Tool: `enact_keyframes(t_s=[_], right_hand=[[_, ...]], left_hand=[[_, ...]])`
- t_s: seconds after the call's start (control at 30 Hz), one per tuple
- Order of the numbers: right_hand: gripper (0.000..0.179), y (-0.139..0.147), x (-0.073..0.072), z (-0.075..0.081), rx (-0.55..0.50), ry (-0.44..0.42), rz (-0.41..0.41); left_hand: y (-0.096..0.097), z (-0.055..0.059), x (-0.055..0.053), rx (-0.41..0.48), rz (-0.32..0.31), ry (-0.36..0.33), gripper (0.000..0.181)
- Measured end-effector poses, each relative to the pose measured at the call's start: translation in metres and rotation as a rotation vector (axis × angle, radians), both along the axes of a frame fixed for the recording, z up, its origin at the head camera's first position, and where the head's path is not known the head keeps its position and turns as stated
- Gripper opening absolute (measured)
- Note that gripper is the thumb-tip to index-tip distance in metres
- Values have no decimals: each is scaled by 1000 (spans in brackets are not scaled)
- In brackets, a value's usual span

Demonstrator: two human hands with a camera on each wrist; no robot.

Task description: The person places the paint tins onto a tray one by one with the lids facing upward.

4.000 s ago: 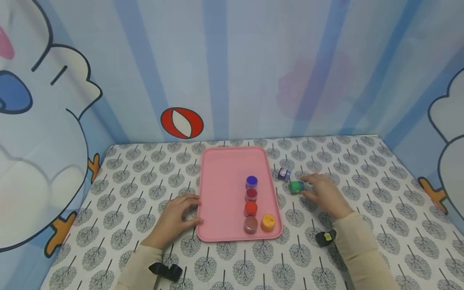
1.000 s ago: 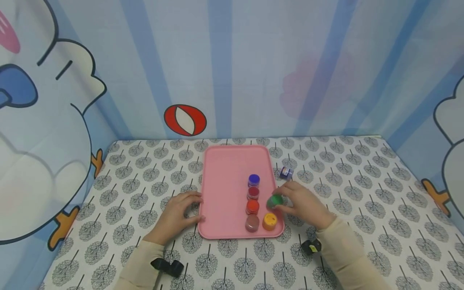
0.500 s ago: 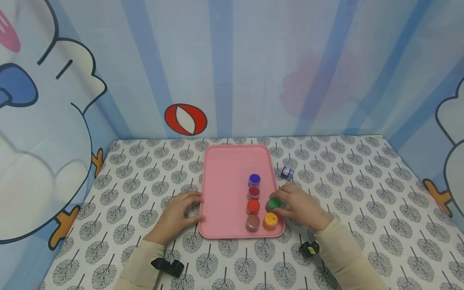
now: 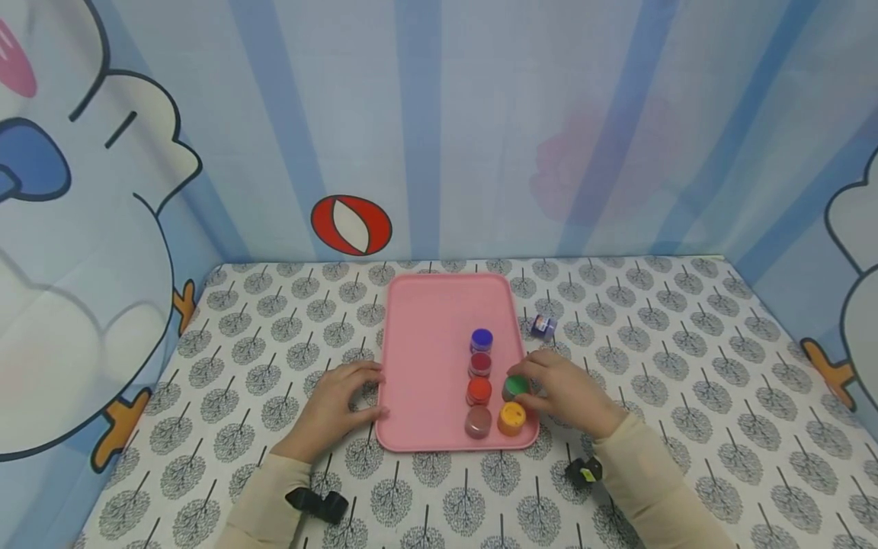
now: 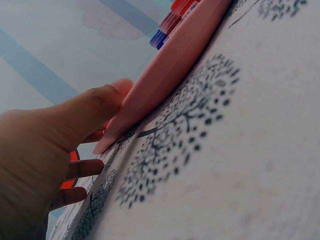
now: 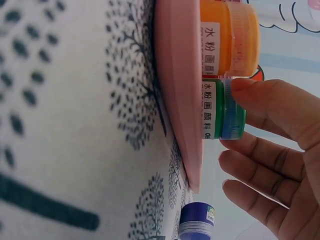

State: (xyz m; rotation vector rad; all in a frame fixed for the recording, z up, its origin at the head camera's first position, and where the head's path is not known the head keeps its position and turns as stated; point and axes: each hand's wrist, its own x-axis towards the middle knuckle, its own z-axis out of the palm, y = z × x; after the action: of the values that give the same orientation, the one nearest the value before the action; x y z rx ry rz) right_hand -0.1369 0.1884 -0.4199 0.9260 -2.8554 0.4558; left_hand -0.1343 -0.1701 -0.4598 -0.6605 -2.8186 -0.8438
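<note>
Upright on the pink tray (image 4: 425, 343) stands a small green gouache paint jar (image 4: 516, 387), pinched by my right hand (image 4: 565, 389) between thumb and finger. In the right wrist view the thumb lies on the lid of the green jar (image 6: 217, 110), just behind the yellow jar (image 6: 230, 40). My left hand (image 4: 336, 408) touches the tray's left rim with its thumb and fingertips, the fingers loosely extended. Left of the green jar runs a column of jars: blue (image 4: 482, 341), dark red (image 4: 480, 364), red (image 4: 479, 392) and brown (image 4: 478, 422).
A purple paint jar (image 4: 544, 327) lies on its side on the tree-patterned tablecloth (image 4: 652, 358), outside the tray's right edge. Behind the table hangs a blue striped cloth (image 4: 480, 137) with cartoon figures.
My right hand has carried the green jar from the cloth onto the tray, behind the yellow jar. Over the last second it has shifted slightly left. The left hand stays at the rim.
</note>
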Motion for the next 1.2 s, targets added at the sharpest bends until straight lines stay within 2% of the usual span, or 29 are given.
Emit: enact_keyframes(t_s=[0.7, 1.2], right_hand=[[37, 4, 0, 6, -23, -61, -24], [44, 14, -5, 16, -46, -47, -103]], left_hand=[[-1, 0, 0, -5, -10, 23, 51], [-1, -1, -1, -3, -8, 14, 51]])
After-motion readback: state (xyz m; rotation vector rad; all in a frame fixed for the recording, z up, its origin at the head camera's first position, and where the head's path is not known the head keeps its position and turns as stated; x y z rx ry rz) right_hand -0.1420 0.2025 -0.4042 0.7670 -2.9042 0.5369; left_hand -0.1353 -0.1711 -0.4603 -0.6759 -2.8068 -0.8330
